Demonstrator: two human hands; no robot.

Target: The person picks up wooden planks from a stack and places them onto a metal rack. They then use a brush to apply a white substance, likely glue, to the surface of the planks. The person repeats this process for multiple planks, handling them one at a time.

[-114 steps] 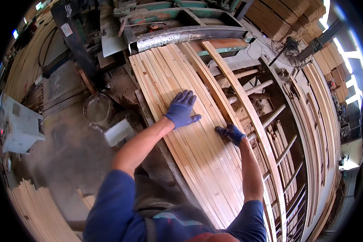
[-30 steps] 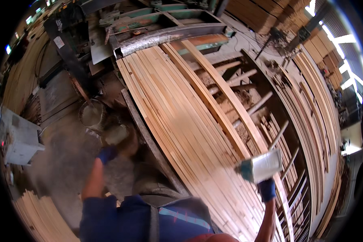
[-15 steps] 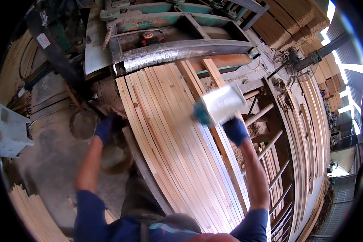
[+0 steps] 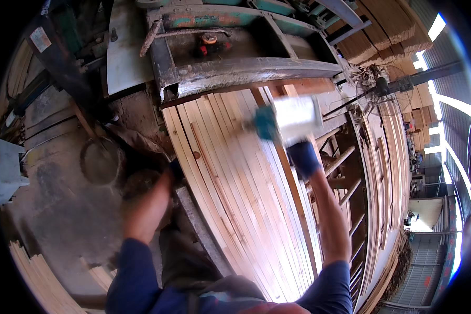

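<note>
Light wooden strips (image 4: 230, 172) lie side by side in a long panel in front of me. Above their right part, my right hand (image 4: 303, 158) in a dark blue glove is closed round a white cylindrical container with a teal end (image 4: 298, 116). The container lies on its side, its teal end pointing left, and is smeared by motion. At the panel's left edge is my left hand (image 4: 176, 169), also gloved in dark blue; its fingers are mostly hidden and blurred.
Beyond the strips stands a green and grey metal frame (image 4: 256, 70) with a small red and orange object (image 4: 211, 44) in it. Rollers (image 4: 340, 161) and more strips lie right. A round bucket (image 4: 102, 161) stands on the left floor; stacked timber (image 4: 387, 26) rises far right.
My left hand has moved right, from over the floor to the panel's left edge. The container in my right hand has shifted slightly up and right in the view, which has also turned a little.
</note>
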